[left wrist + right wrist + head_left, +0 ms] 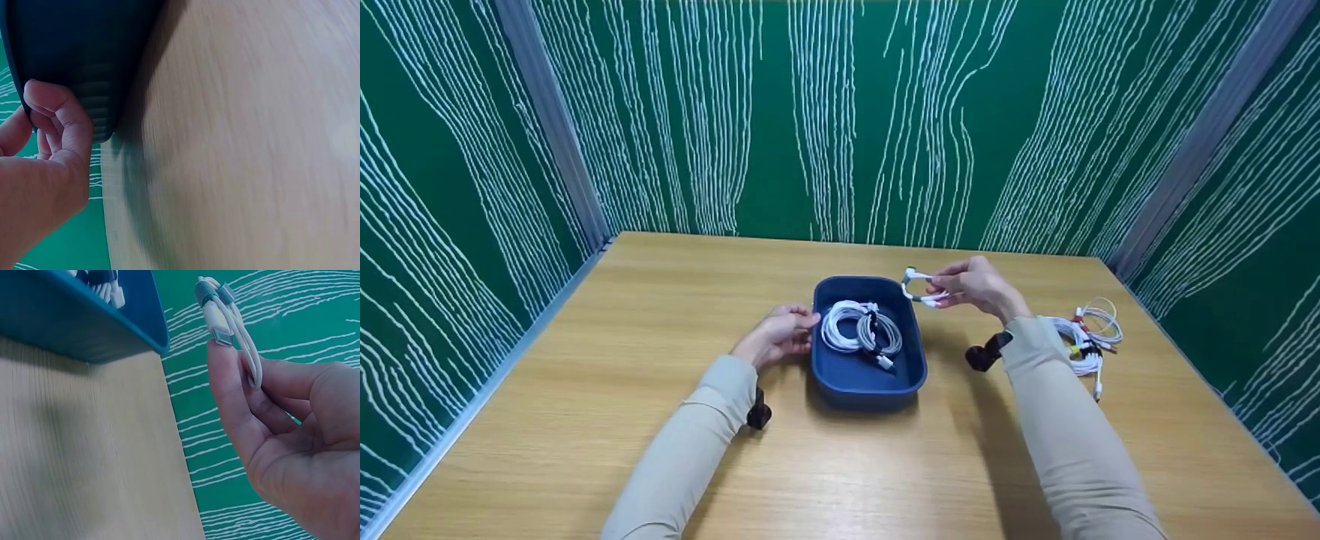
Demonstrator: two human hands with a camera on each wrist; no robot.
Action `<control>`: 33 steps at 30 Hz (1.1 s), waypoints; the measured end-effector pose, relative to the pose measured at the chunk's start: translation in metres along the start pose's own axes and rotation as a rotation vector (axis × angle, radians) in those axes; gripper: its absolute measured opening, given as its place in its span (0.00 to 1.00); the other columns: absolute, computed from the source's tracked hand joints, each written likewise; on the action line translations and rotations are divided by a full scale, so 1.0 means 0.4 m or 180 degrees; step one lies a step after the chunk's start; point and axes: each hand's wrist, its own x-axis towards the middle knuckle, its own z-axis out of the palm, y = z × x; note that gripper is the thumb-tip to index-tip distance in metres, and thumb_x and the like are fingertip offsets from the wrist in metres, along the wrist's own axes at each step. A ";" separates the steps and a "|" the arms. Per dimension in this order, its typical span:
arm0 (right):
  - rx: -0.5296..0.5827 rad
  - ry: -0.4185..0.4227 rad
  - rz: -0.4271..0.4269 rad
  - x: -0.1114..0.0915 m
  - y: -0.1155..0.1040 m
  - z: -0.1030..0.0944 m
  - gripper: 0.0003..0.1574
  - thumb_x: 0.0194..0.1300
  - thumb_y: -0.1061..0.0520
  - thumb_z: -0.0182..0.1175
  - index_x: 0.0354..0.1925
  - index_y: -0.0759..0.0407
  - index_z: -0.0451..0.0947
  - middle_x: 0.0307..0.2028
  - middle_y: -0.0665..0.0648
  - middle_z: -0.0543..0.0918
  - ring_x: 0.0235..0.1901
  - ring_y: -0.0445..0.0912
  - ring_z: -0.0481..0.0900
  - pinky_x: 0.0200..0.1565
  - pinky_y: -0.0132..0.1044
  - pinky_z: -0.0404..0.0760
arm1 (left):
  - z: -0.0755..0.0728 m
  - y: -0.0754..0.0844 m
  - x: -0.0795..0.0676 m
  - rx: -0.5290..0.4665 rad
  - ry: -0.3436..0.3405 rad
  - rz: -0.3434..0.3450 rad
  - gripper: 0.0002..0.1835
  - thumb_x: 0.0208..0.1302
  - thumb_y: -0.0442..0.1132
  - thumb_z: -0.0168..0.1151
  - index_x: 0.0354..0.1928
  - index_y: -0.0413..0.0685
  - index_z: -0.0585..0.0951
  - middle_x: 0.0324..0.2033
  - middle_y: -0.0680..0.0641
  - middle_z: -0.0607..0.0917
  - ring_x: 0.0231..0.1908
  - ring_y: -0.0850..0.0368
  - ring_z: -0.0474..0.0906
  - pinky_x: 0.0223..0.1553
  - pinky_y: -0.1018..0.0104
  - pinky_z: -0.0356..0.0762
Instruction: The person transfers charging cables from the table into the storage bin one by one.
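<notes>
A blue plastic bin (868,390) stands mid-table with two coiled cables inside, one white (835,328) and one grey (892,337). At its left rim my left hand (784,330) grips the edge, thumb on top and fingers curled against the outer wall (90,50). My right hand (971,285) pinches a small coiled white USB cable (919,296) between thumb and fingers, just above the bin's right rim. In the right wrist view, this USB cable has a metal connector and a grey-green strap round it, with the right hand (304,416) below.
More coiled white cables (1084,358) lie on the wooden table (585,390) to the right, beside my right forearm; one has a red tie, another a yellow tag. Green panels (780,150) with white lines enclose the table's back and sides.
</notes>
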 end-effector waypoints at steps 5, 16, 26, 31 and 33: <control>0.0015 0.0007 0.0005 0.010 -0.005 0.017 0.19 0.69 0.64 0.55 0.55 0.74 0.73 0.34 0.59 0.85 0.32 0.45 0.86 0.41 0.39 0.86 | 0.001 0.001 -0.003 0.0029 0.0016 -0.0011 0.07 0.69 0.32 0.55 0.34 0.49 0.68 0.25 0.53 0.73 0.24 0.59 0.69 0.28 0.69 0.70; -0.0010 -0.0001 -0.0050 0.021 -0.019 0.051 0.18 0.69 0.63 0.56 0.54 0.73 0.74 0.37 0.62 0.85 0.32 0.45 0.86 0.39 0.37 0.86 | 0.000 0.003 -0.004 0.0005 0.0051 -0.0018 0.06 0.68 0.32 0.56 0.37 0.48 0.69 0.27 0.52 0.74 0.24 0.59 0.71 0.29 0.69 0.71; -0.0019 0.0013 -0.0040 0.039 -0.022 0.090 0.18 0.69 0.64 0.55 0.54 0.74 0.74 0.34 0.59 0.84 0.29 0.43 0.84 0.35 0.34 0.86 | -0.001 0.002 -0.005 0.0033 0.0017 -0.0029 0.06 0.69 0.32 0.55 0.37 0.49 0.69 0.28 0.52 0.73 0.25 0.59 0.71 0.30 0.69 0.71; -0.0041 -0.0023 -0.0070 0.049 -0.022 0.109 0.19 0.69 0.65 0.54 0.55 0.75 0.73 0.32 0.58 0.84 0.28 0.42 0.83 0.34 0.33 0.86 | -0.001 0.000 -0.001 -0.0036 -0.0011 -0.0007 0.06 0.69 0.32 0.54 0.36 0.48 0.68 0.27 0.51 0.74 0.24 0.59 0.70 0.28 0.70 0.71; -0.0040 -0.0033 -0.0096 0.051 -0.023 0.113 0.19 0.69 0.65 0.54 0.54 0.76 0.73 0.31 0.57 0.84 0.27 0.41 0.83 0.33 0.32 0.85 | -0.001 -0.002 0.002 -0.0068 -0.0023 0.0000 0.06 0.70 0.31 0.53 0.35 0.48 0.68 0.27 0.51 0.74 0.24 0.59 0.69 0.28 0.70 0.70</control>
